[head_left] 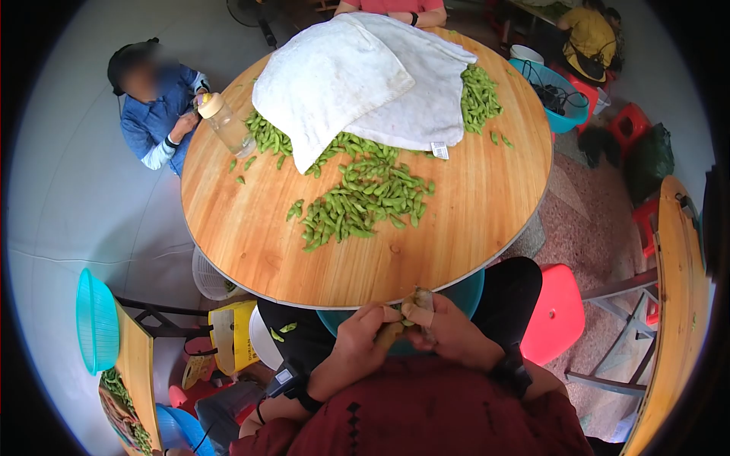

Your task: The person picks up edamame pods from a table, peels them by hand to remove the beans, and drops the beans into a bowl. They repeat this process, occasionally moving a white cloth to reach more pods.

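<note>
My left hand (360, 339) and my right hand (449, 330) meet just past the near edge of the round wooden table (487, 220), above my lap. Their fingers are closed in a pinch, with tape or coverings on some fingertips. Between them a bit of green shows, an edamame pod (404, 322) mostly hidden by the fingers. Under my hands is a teal basin (464, 295), largely covered. A loose pile of edamame pods (365, 201) lies on the table ahead, and more pods stick out from under two white towels (334, 76).
A clear bottle (228, 128) stands at the table's left edge, beside a person in blue (152, 114). Another person (403, 9) sits across. Right of me is a red stool (555, 315); at lower left are a yellow bag (234, 334) and a white basket (209, 273).
</note>
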